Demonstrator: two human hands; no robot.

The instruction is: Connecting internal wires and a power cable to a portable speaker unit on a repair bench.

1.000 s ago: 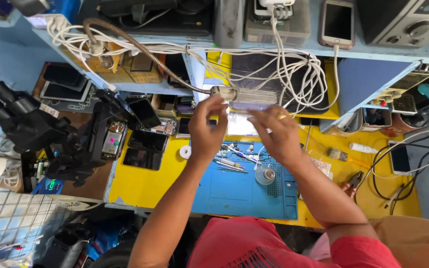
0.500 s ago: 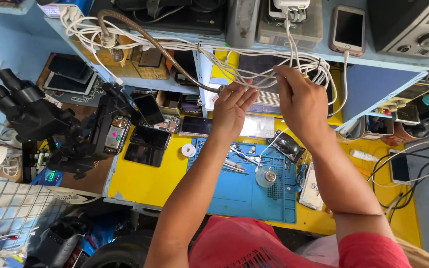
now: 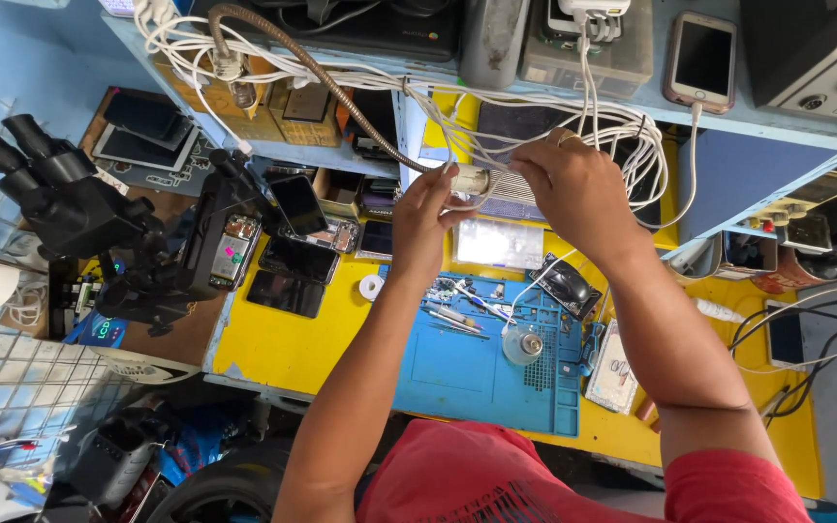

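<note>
both hands are raised over the far edge of the yellow bench (image 3: 273, 339), just under the blue shelf (image 3: 728, 116). the left hand (image 3: 425, 218) pinches the pale head (image 3: 470, 179) at the end of the flexible gooseneck arm (image 3: 341, 102), thumb and fingers closed narrowly on it. the right hand (image 3: 573, 184) is closed on the same head from the other side, its fingers curled among the loops of white cable (image 3: 632, 136) that hang from the shelf. the head itself sits between the two hands, above the blue work mat (image 3: 457, 363) and in front of the shelf's front lip.

to do this well, the person would probably hold the gooseneck just behind the head with one hand and let the other do the fine turning, so the bend does not spring back. the cables lie touching the right fingers, and a snag there could tug the phone (image 3: 702, 60) charging on the shelf; working them clear first seems wise. the microscope (image 3: 70, 208) stands well apart at the bench's left edge, and the small tools (image 3: 462, 315) on the mat lie directly below the hands.
</note>
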